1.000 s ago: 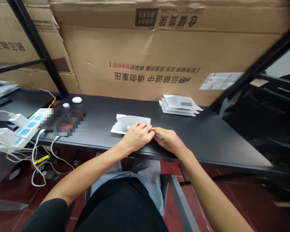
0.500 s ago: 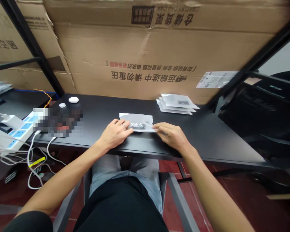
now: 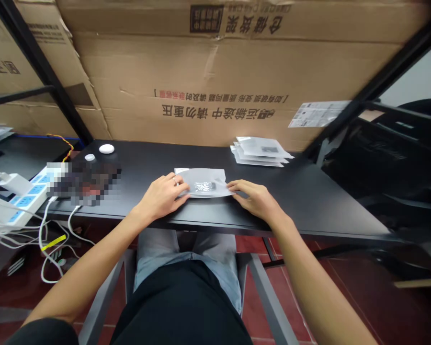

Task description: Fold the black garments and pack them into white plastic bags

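Clear plastic bag [image 3: 204, 183] w/ small dark parts inside lies flat near the front edge of the black worktop [image 3: 309, 201]. Left hand [image 3: 161, 195] presses its left edge, right hand [image 3: 255, 199] the right corner, fingers flat, nothing gripped. Stack of similar bags [image 3: 260, 151] sits further back, well apart.

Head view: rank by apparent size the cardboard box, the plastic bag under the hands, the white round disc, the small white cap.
1. cardboard box
2. plastic bag
3. white round disc
4. small white cap, only slightly smaller than the disc.
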Motion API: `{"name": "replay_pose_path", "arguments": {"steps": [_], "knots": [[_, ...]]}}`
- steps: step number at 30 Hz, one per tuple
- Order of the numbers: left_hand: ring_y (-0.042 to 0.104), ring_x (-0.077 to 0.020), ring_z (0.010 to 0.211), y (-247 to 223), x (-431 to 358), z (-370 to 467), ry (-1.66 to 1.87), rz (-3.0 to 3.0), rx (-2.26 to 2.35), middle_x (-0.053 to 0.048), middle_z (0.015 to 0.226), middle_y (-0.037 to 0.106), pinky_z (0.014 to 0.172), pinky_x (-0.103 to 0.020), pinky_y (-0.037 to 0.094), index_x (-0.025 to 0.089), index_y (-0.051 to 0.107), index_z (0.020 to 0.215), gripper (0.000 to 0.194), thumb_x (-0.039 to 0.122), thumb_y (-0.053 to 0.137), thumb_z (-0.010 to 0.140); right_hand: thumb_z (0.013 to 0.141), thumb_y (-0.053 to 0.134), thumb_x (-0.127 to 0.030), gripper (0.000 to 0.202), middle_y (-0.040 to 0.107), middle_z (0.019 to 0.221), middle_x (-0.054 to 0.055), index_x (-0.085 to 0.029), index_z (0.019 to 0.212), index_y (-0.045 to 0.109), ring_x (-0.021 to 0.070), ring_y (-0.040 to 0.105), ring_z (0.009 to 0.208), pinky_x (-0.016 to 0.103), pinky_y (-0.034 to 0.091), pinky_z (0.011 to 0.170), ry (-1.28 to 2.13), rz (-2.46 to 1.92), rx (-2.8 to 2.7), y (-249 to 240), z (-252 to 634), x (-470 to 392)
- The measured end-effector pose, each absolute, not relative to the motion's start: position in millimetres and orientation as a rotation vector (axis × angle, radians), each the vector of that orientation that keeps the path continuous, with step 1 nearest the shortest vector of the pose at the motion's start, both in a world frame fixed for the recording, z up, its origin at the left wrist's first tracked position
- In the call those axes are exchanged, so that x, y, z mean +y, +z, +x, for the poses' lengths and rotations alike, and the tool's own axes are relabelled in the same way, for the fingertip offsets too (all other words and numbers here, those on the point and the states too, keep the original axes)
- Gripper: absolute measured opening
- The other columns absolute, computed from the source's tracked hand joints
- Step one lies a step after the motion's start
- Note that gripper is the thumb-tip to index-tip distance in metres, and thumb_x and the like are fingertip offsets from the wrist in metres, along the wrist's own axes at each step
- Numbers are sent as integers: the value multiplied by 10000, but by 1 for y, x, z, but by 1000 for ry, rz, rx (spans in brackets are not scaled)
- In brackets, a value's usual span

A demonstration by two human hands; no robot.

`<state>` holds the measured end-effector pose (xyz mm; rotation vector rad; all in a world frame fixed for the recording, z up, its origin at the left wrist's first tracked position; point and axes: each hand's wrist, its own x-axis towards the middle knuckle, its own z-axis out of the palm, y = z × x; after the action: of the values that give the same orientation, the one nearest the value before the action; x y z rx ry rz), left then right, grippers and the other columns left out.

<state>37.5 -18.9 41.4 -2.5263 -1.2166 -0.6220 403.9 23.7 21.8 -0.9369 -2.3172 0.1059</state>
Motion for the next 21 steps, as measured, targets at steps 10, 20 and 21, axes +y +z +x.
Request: {"name": "replay_pose_path", "arguments": {"steps": [10, 20, 21], "knots": [[736, -245, 1033, 52, -8, 56, -738, -2399, -1280, -64, 1104, 826, 806, -381, 537, 242, 786, 1066, 268, 273, 559, 1204, 1162, 587, -139, 327, 878, 1319, 123, -232, 1396, 796, 274, 840, 1210, 430, 692, 1098, -322, -746, -2434, 38, 358, -8], [801, -288, 920, 56, -13, 54, -934, -2357, -1864, -41, 923, 822, 797, -382, 544, 275, 731, 1228, 291, 540, 666, 1127, 1113, 570, -151, 361, 843, 1297, 234, -84, 1421, 744, 366, 823, 1190, 454, 644, 1028, -279, -1137, -2755, 48, 293, 8], [805, -298, 871, 56, -10, 51, -934, -2337, -2001, -28, 851, 812, 794, -387, 547, 279, 715, 1256, 302, 544, 663, 1121, 1112, 560, -143, 353, 848, 1270, 230, -87, 1403, 751, 365, 828, 1159, 445, 643, 991, -294, -1154, -2778, 50, 292, 10]]}}
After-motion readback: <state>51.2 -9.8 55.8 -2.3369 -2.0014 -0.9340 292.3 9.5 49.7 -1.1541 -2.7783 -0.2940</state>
